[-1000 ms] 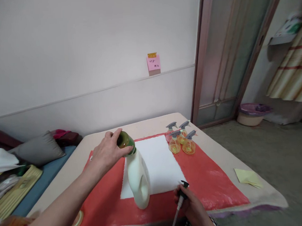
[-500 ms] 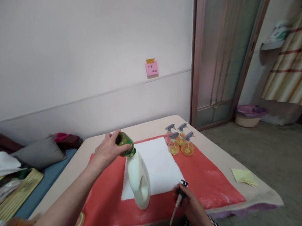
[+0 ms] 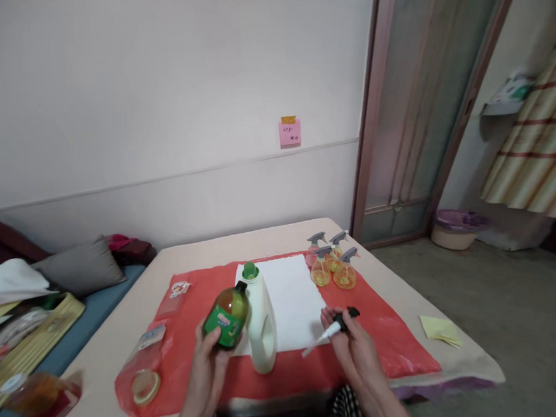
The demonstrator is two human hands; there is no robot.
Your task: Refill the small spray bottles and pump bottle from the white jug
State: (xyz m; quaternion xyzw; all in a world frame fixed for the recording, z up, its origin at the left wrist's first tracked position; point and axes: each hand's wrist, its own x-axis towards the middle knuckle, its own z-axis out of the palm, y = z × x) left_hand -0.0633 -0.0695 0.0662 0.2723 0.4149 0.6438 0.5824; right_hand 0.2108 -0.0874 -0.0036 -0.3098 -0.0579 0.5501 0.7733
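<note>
My left hand is closed round a small green-labelled bottle of amber liquid, held upright-tilted just left of the white jug. The white jug stands on the red mat with a green funnel or cap on its mouth. My right hand pinches a black pump head with a white tube, lying low over the mat to the right of the jug. A white sheet lies behind the jug.
Several small spray bottles with yellow liquid stand at the mat's far right. A plastic bag with a lid lies at the mat's left. Another amber bottle lies near the table's left edge. Yellow paper rests at right.
My left hand has drawn the green bottle off the jug's mouth and down toward me. The right hand with the pump has lifted slightly and turned it flatter.
</note>
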